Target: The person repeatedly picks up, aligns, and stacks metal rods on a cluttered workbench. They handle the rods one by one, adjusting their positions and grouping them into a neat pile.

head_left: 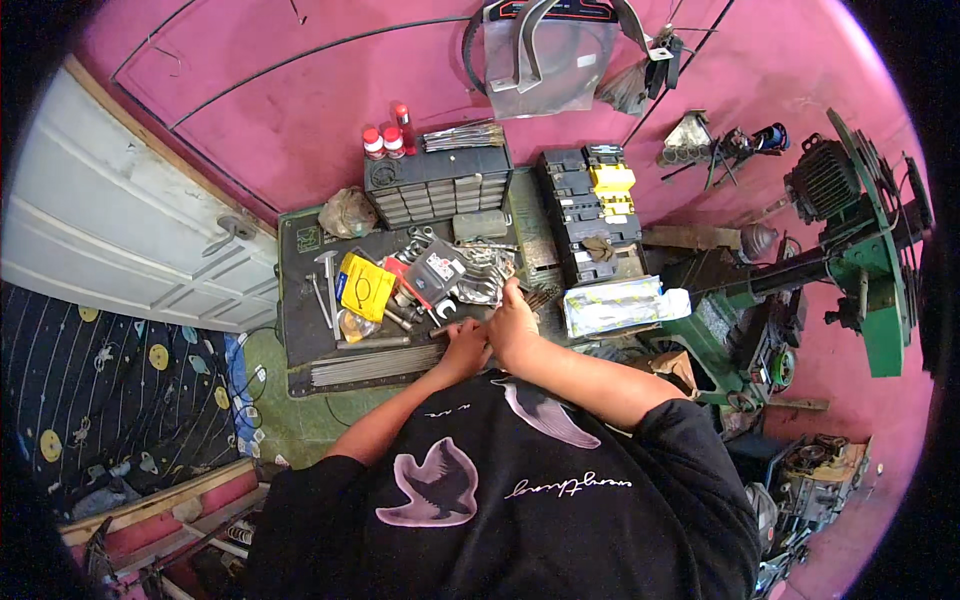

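My left hand (466,347) and my right hand (512,322) are close together at the near edge of the workbench (305,345). The left fingers are curled, with a short brown piece by them; what they grip is too small to tell. My right hand is closed with its thumb up, and its contents are hidden. Just beyond lie a heap of metal wrenches (485,272), a dark case with a white sticker (437,270) and a yellow packet (365,287). A bundle of thin grey rods (375,366) lies left of my left hand.
A small-drawer cabinet (440,190) stands at the back, with red-and-white bottles (373,142) on top. Right of it are black toolboxes (590,225) and a white wrapped package (615,307). A green drill press (865,270) rises at far right; a hammer (329,275) lies left.
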Demonstrator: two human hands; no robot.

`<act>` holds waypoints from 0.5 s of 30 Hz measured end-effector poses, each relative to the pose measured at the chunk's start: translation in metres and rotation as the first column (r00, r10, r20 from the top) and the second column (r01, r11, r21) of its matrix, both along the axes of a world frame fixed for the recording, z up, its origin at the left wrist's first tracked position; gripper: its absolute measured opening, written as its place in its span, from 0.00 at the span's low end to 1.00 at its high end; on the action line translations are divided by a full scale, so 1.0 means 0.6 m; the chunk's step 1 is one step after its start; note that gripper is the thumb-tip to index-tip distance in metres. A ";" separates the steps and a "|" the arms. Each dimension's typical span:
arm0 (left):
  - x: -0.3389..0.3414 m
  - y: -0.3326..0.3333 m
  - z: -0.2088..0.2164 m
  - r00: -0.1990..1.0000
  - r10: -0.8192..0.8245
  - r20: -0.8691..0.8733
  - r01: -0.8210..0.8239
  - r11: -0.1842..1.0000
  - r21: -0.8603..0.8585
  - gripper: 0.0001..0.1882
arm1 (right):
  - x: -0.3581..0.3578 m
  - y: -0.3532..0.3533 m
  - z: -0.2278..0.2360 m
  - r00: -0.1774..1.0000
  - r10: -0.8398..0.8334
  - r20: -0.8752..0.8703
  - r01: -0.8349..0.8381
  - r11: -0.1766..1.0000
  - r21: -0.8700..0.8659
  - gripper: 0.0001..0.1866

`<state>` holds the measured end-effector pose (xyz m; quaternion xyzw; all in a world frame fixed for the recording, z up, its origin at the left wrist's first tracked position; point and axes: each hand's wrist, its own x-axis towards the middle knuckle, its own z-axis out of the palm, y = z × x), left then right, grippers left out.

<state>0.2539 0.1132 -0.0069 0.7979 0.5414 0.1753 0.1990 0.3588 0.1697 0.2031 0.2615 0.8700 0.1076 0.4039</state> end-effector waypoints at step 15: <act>0.019 0.024 0.073 0.989 -0.062 0.134 0.063 0.998 -0.007 0.11 | 0.078 0.011 0.004 0.971 -0.126 -0.204 0.147 0.985 0.089 0.16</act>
